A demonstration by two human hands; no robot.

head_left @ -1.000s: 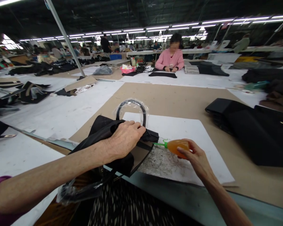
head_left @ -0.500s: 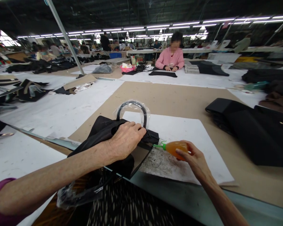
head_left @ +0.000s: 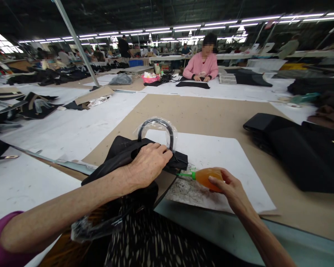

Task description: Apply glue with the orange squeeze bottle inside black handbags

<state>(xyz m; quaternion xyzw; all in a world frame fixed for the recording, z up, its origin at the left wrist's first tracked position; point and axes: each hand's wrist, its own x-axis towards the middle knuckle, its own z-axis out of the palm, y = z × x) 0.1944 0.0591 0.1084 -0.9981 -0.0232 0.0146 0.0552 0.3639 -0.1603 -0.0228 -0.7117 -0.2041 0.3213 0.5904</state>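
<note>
A black bag (head_left: 115, 155) lies at the table's front edge, its upright handle (head_left: 171, 135) wrapped in clear plastic. My left hand (head_left: 150, 163) is closed over the bag's upper part, fingers curled on the black material. In my right hand (head_left: 225, 183) is a squeeze bottle (head_left: 207, 178) of orange liquid, held sideways with its green nozzle pointing left. The nozzle tip is at the edge of the bag's brown panel (head_left: 167, 181); whether it touches is too small to tell. Under the bottle lies a stained white sheet (head_left: 225, 152).
Folded black pieces (head_left: 289, 152) lie on the brown paper (head_left: 195, 111) at right. Across the table, a person in pink (head_left: 202, 66) has both hands on a black piece (head_left: 193, 85). A metal pole (head_left: 78, 44) rises at left. Another plastic-wrapped handle (head_left: 97, 228) hangs below the edge.
The bottle's nozzle has moved slightly left and down, closer in over the edge of the brown panel. My left hand stays on the bag in nearly the same place.
</note>
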